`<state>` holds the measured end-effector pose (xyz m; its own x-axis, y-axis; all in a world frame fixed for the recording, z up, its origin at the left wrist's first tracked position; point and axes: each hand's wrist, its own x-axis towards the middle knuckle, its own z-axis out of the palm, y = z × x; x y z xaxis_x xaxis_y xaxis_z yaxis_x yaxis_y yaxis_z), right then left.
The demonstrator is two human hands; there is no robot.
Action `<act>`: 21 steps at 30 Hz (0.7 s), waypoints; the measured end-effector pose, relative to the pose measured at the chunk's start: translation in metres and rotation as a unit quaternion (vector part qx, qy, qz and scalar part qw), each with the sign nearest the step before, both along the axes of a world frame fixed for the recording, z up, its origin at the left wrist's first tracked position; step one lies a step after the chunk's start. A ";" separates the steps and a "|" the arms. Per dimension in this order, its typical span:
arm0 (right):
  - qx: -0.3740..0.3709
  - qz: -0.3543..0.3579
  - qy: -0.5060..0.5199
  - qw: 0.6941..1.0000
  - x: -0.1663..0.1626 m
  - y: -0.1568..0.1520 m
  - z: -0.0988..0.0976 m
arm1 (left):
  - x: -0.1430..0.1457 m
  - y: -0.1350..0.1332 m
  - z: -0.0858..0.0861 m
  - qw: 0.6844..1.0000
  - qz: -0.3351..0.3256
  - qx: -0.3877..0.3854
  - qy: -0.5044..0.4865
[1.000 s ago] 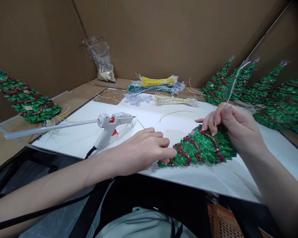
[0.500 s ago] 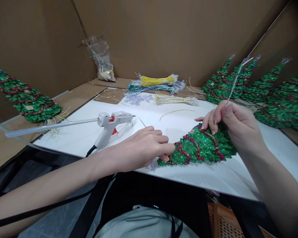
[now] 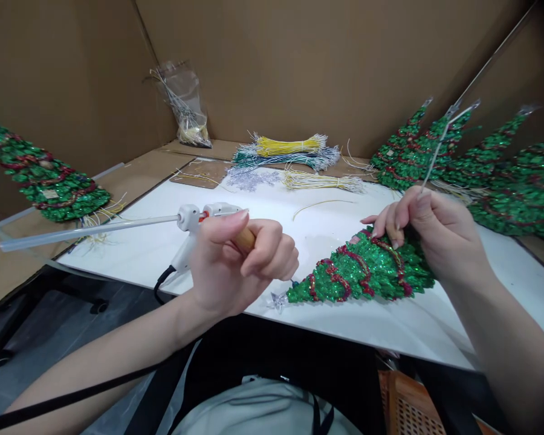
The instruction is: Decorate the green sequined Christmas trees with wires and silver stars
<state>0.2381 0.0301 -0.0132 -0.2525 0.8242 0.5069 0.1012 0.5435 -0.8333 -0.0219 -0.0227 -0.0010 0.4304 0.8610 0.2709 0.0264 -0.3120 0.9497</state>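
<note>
A small green glittery Christmas tree with red garlands lies on its side on the white board, its clear star pointing left. My right hand pinches a thin white wire, which rises above the tree, while its other fingers rest on the wide end. Raised off the board left of the tree, my left hand is closed round a wooden-handled awl. Only part of the brown handle shows there; the spike is hidden. Behind that hand, a white glue gun is partly covered.
Several finished-looking trees stand at the right, and another tree stands at the left. Yellow and white wire bundles lie at the back, near clear stars. A plastic bag leans on the cardboard wall.
My left hand has lifted off the narrow end of the tree and moved left, turning so that the wooden handle shows. My right hand stays at the tree with the wire.
</note>
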 end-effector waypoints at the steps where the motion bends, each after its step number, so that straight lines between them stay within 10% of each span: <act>1: 0.003 0.000 -0.002 1.000 0.000 0.000 0.000 | 0.002 0.000 -0.001 0.999 -0.011 -0.015 -0.028; 8: 0.019 0.004 -0.011 1.000 0.001 0.002 -0.002 | 0.012 0.002 -0.015 0.935 -0.129 -0.127 -0.306; 21: 0.017 0.009 -0.004 1.000 0.002 0.002 -0.002 | 0.011 0.002 -0.021 0.931 -0.146 -0.113 -0.316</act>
<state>0.2399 0.0318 -0.0153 -0.2710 0.8018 0.5327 0.0972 0.5733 -0.8135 -0.0105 -0.0206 -0.0218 0.4718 0.7978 0.3753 -0.6140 -0.0082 0.7893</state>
